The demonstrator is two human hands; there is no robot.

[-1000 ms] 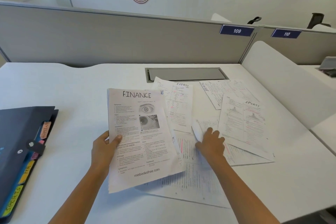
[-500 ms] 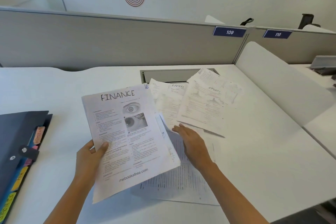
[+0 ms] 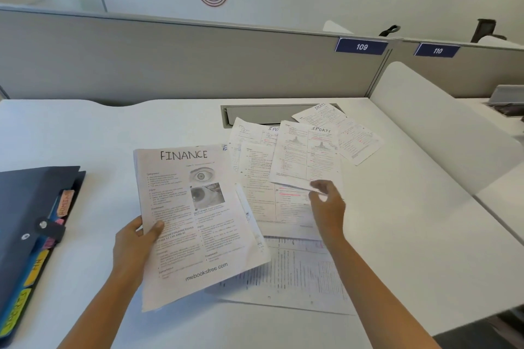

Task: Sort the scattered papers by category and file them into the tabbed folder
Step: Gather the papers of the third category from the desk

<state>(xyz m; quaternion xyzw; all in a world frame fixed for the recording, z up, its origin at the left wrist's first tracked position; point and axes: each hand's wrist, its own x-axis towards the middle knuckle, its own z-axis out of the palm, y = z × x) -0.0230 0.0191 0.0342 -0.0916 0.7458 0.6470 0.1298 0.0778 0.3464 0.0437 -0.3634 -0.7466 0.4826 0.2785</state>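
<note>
My left hand (image 3: 133,246) grips a stack of printed sheets headed FINANCE (image 3: 195,207) by its left edge, tilted above the desk. My right hand (image 3: 329,210) pinches the lower edge of a sheet marked SPORTS (image 3: 306,156), which lies over other loose pages. Two more SPORTS sheets (image 3: 340,127) (image 3: 249,133) fan out behind it. More printed pages (image 3: 297,272) lie flat under both hands. The dark blue tabbed folder (image 3: 25,207) rests at the left edge, with coloured tabs (image 3: 37,263) sticking out of its side.
A grey cable slot (image 3: 255,113) is set into the white desk (image 3: 85,136) behind the papers. A grey partition (image 3: 170,59) closes off the back. A white angled side panel (image 3: 439,122) borders the desk on the right.
My right hand picked a SPORTS sheet off the right side of the pile and carried it back onto the other SPORTS sheets. The FINANCE stack shifted slightly left in my left hand.
</note>
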